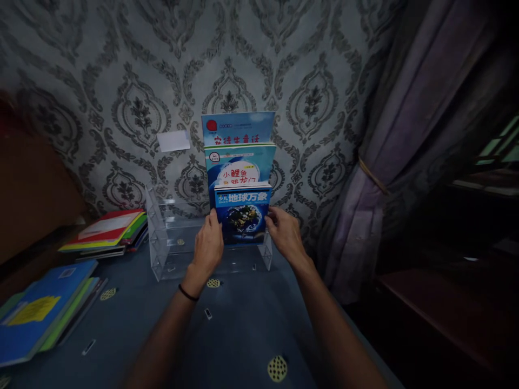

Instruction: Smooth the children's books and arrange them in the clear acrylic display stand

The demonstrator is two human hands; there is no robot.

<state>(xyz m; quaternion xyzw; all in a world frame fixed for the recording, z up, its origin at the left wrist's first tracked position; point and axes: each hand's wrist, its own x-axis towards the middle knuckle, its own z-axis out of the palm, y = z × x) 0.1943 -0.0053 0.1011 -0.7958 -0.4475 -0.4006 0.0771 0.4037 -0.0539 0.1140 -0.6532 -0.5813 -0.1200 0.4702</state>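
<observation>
A dark blue book [243,219] with a globe on its cover is gripped at its left edge by my left hand [208,243] and at its right edge by my right hand [284,232]. It stands nearly upright at the front of a clear tiered rack [156,237], covering part of it. Behind it rises a light blue book [239,159] with red lettering in a white oval. A taller blue book [239,127] is at the back. Whether the globe book rests on a tier or is held just above it, I cannot tell.
Left of the rack lies a pile of books with a red one [107,227] on top. A nearer stack has a blue book [48,308] uppermost. Patterned wallpaper [138,102] is behind; a tied curtain [357,227] hangs at the right of the blue tablecloth [243,335].
</observation>
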